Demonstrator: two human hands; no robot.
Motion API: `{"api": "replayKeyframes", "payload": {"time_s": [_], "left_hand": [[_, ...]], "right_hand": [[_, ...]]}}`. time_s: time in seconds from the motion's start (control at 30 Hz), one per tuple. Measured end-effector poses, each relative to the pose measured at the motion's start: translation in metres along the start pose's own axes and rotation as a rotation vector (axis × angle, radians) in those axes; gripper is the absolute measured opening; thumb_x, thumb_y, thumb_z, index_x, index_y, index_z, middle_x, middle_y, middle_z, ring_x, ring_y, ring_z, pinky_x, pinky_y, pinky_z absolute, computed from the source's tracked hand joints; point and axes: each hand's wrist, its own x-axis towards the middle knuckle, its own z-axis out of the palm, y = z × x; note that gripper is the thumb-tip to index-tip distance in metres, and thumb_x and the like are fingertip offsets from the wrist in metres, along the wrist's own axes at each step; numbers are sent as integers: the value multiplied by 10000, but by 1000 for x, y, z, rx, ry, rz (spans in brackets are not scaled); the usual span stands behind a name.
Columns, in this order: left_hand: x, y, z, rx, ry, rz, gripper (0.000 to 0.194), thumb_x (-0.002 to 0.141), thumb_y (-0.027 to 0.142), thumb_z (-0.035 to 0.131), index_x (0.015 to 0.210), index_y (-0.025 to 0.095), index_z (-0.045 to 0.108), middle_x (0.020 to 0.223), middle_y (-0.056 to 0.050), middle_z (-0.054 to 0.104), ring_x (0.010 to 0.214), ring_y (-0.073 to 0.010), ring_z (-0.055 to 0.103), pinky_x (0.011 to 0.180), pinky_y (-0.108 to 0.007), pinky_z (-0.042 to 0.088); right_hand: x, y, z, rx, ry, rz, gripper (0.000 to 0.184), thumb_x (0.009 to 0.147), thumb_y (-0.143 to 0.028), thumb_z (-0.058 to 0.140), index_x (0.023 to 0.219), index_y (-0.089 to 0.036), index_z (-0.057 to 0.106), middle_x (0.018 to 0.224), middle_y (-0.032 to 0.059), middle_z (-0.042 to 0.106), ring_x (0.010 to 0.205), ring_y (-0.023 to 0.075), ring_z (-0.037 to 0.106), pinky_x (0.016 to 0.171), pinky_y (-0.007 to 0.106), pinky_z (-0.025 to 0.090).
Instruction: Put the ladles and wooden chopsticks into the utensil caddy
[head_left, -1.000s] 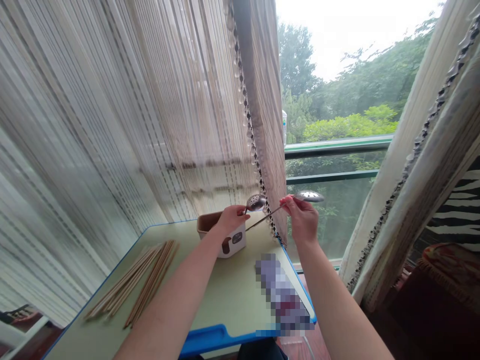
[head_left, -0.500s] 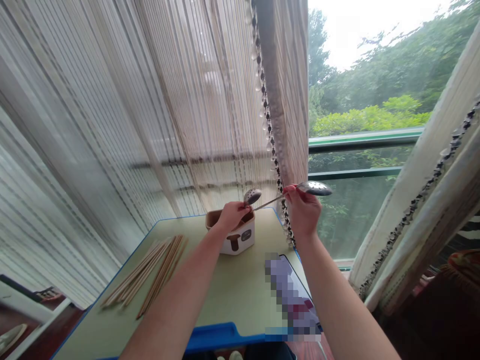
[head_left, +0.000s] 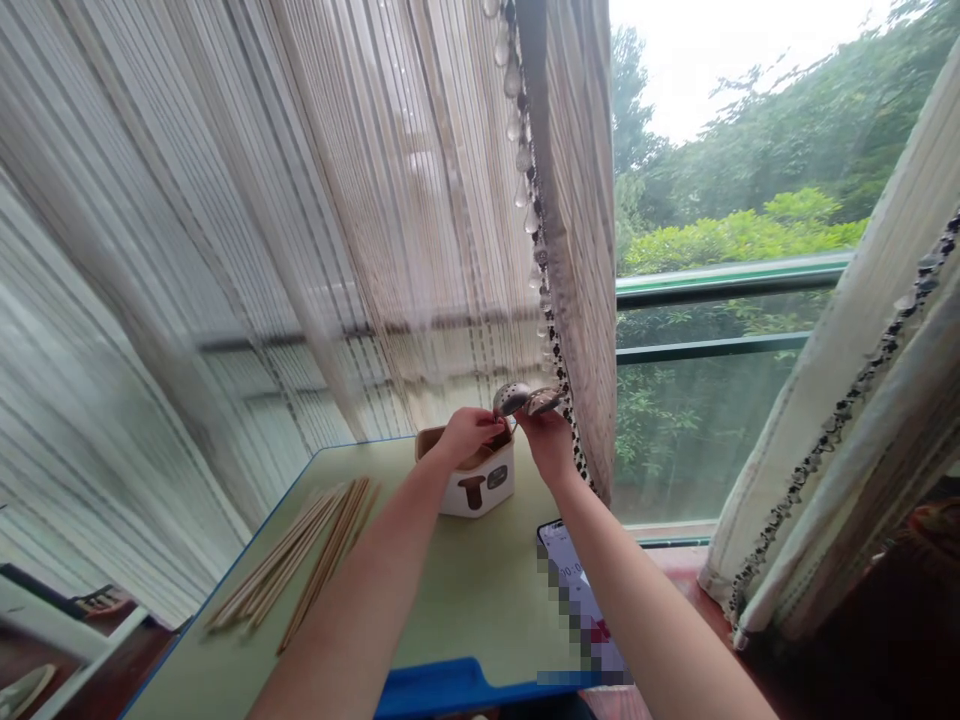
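Note:
A white box (head_left: pixel 485 492) with a brown inside and a brown mark on its front stands on the table. My left hand (head_left: pixel 471 432) is over its opening, closed at the neck of a perforated metal spoon (head_left: pixel 511 398), whose bowl points up. Just right of the box, my right hand (head_left: pixel 549 446) is closed on a second perforated metal spoon (head_left: pixel 544 402). The two spoon bowls are side by side and look nearly in contact. The handles' lower ends are mostly hidden by the hands and the box wall.
Several wooden chopsticks (head_left: pixel 300 555) lie in a loose spread on the left of the pale green table (head_left: pixel 442 590). A phone (head_left: pixel 574 575), partly blurred out, rests at the right edge near my right forearm. A beaded curtain (head_left: pixel 581 250) hangs close behind.
My right hand has moved left and down with its spoon, from beside the window to the box. My left hand has stayed at the box with its spoon.

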Motion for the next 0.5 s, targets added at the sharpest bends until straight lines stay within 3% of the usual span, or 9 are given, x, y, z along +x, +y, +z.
{"api": "replayKeyframes", "payload": {"time_s": [0.3,0.5], "left_hand": [[-2,-1,3,-51,-62,-12,406,602,439,708,830,103,707,592,-7,570,562,-102,519,596,-253,447],[-1,1,3,-132,-8,-63,456,547,446,746,836,95,710,603,-15,579,564,-96,519,605,-253,452]], "right_hand": [[8,29,9,-167,22,-28,289,661,-460,597,661,-174,636,725,75,673,698,216,582,638,306,413],[7,27,6,-211,-72,1,274,656,-450,611,661,-179,652,707,75,682,737,237,607,641,302,421]]}}
